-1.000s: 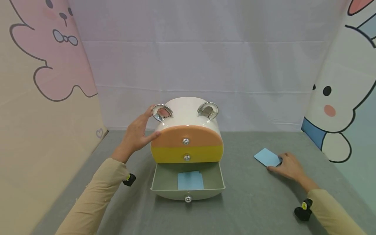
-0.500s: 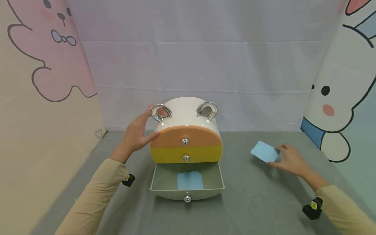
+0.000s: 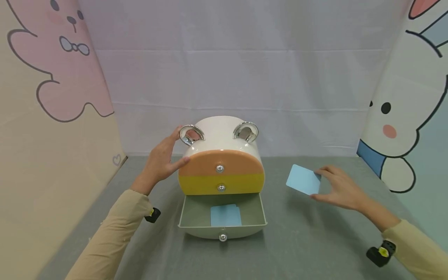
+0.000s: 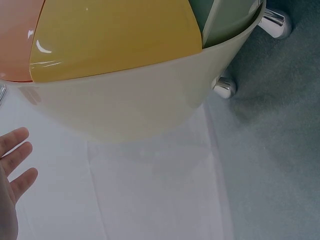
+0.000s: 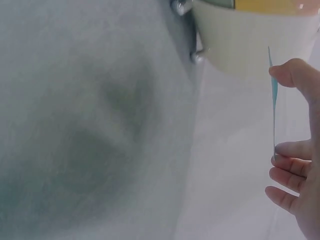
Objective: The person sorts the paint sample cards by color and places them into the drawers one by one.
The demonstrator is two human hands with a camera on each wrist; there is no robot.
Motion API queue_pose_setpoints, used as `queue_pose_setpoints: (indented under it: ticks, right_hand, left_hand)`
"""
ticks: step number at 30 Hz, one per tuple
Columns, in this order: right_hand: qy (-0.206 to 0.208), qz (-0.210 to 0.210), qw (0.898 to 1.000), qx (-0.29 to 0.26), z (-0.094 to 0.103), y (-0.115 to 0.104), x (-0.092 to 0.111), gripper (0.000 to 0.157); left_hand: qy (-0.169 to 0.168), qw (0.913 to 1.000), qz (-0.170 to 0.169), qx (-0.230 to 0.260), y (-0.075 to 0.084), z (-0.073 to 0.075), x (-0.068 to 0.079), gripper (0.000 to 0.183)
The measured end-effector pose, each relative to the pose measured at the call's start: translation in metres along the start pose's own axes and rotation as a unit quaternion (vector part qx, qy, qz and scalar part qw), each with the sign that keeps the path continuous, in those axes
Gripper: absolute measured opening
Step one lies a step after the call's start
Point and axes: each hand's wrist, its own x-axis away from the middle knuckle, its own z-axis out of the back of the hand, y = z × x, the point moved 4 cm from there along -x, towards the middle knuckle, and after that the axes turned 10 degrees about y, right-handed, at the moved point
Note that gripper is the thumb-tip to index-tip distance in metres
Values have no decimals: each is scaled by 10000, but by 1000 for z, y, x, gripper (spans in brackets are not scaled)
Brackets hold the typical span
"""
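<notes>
A small white drawer cabinet (image 3: 221, 130) with two silver ear-like rings stands mid-table in the head view. Its orange (image 3: 203, 163) and yellow (image 3: 199, 184) drawers are closed; the green bottom drawer (image 3: 189, 217) is pulled out, with light blue cards (image 3: 225, 216) lying in it. My left hand (image 3: 159, 161) rests at the cabinet's left side, thumb at the orange front's edge and fingers spread. Right of the cabinet, my right hand (image 3: 337, 188) pinches a light blue card (image 3: 303, 179) by its edges above the table. The right wrist view shows that card (image 5: 274, 95) edge-on between thumb and fingers.
Grey cloth covers the table (image 3: 280, 252). A pale curtain (image 3: 245, 77) hangs behind it. Printed panels with a pink animal (image 3: 70, 70) and a white animal (image 3: 402, 116) flank the left and right sides.
My right hand has lifted the blue card off the table and carried it left toward the cabinet. The left hand has stayed at the cabinet's side.
</notes>
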Motion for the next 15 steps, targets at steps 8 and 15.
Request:
queue_pose_setpoints:
  ticks: [8,15]
  right_hand:
    - [216,833,9957,-334,14,-45,1,73]
    - [-60,1232,9915,-404,11,-72,2,72]
  left_hand:
    - [42,10000,35,10,-1,1,0,89]
    - [4,10000,50,51,-2,0,0,89]
